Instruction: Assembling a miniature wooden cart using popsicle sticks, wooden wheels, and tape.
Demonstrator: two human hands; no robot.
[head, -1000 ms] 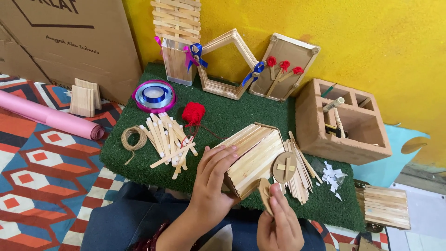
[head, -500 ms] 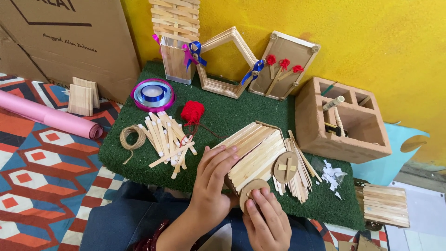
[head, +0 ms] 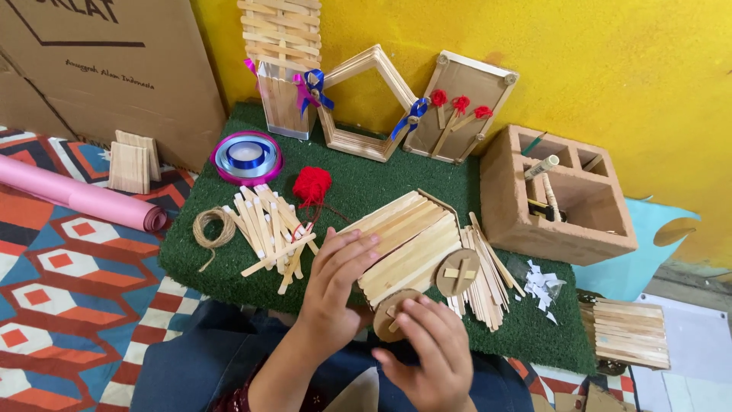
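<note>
A small box built of flat wooden sticks [head: 415, 243] lies tilted on the green turf mat [head: 221, 271]. One round cardboard wheel [head: 457, 272] with a stick cross is fixed to its right end. My left hand [head: 339, 282] grips the box's near left side. My right hand [head: 427, 352] presses a second cardboard wheel [head: 387, 314] against the box's lower front corner, fingers spread over the disc.
Loose wooden sticks [head: 271, 229] lie left of the box and more [head: 488, 282] to its right. Red yarn [head: 312, 185], twine coil [head: 213, 227], ribbon spool [head: 247, 156], stick frames [head: 366, 99] and a cardboard organiser [head: 557, 198] stand behind. Pink paper roll [head: 76, 194] lies left.
My right hand brought the loose cardboard wheel up from below and now presses it against the box's lower corner. My left hand kept hold of the box.
</note>
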